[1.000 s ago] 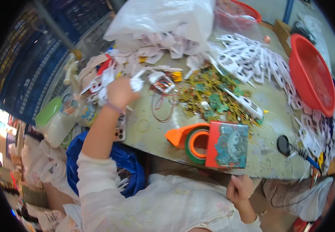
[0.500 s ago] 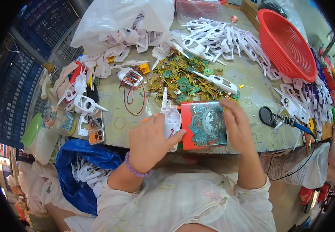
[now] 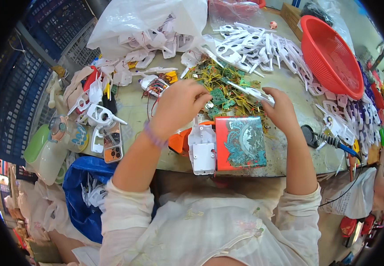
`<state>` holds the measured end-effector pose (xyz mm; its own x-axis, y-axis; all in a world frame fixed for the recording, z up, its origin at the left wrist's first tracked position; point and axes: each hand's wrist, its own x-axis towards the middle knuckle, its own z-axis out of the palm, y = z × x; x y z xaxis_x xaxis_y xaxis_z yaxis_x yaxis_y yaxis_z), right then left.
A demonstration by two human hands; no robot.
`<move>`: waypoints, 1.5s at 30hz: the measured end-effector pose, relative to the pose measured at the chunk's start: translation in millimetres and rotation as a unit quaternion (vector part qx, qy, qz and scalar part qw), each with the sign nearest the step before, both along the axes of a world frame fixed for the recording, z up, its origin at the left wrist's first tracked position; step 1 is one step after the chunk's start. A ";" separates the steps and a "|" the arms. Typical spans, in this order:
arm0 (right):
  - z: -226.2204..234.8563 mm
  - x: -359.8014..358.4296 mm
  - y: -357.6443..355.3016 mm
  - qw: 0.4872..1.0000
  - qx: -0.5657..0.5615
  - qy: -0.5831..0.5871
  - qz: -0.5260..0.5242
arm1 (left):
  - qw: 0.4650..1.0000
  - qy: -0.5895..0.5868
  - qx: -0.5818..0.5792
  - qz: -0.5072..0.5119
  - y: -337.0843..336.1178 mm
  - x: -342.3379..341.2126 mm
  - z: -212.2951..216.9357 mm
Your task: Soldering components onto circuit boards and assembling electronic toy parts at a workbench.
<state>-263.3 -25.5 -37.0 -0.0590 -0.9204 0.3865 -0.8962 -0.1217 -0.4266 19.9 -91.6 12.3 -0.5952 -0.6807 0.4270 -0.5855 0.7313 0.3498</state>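
Note:
My left hand [image 3: 178, 106] reaches over the near left edge of a heap of small green circuit boards with yellow wires [image 3: 218, 96]. Its thumb and forefinger are curled but apart, with nothing visible between them. At the heap's right side, my right hand [image 3: 282, 111] pinches the wide end of a white plastic shell [image 3: 249, 91] whose narrow tip points up and left. In front of me lies another white shell half [image 3: 202, 150], inner side up, against a red box with a teal and black picture [image 3: 240, 144]. Something orange [image 3: 181, 141] sits beside that shell, under my left forearm.
Many white shells [image 3: 254, 44] lie piled at the back, near a red basket [image 3: 329, 57]. A soldering iron [image 3: 333, 141] rests at right. A wired white shell [image 3: 153, 85], phone [image 3: 113, 144] and clear jug [image 3: 72, 135] are left; a blue bag [image 3: 79, 177] hangs below.
My left hand has left the shell half beside the box and moved up to the circuit boards. My right hand has gone from the box to the white shell on the heap. The view has shifted slightly.

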 end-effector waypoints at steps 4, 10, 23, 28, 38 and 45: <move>12.6 22.0 19.4 0.997 -0.066 -0.021 0.018 | 0.983 -0.178 -0.036 0.004 -55.7 -28.0 -33.8; 16.1 20.7 51.4 0.996 -0.069 -0.051 0.003 | 0.983 -0.150 0.035 -0.096 -67.8 -33.6 -33.4; 37.0 49.4 62.2 0.946 -0.163 -0.272 0.063 | 0.936 0.124 -0.303 -0.130 7.5 -7.7 10.8; 53.7 67.8 59.1 0.940 -0.191 -0.241 0.148 | 0.941 0.162 -0.250 -0.159 32.0 -6.1 19.1; 69.5 78.6 73.3 0.935 -0.144 -0.292 0.144 | 0.934 0.179 -0.253 -0.179 54.7 0.2 24.7; 80.9 88.6 75.1 0.961 -0.080 -0.214 0.157 | 0.923 0.131 -0.299 -0.206 58.3 -1.5 19.5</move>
<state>-174.7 49.5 43.8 0.0261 -0.8498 0.5264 -0.5518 -0.4514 -0.7013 18.4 -33.3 31.8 -0.5745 -0.0165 0.8183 -0.1678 0.9809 -0.0980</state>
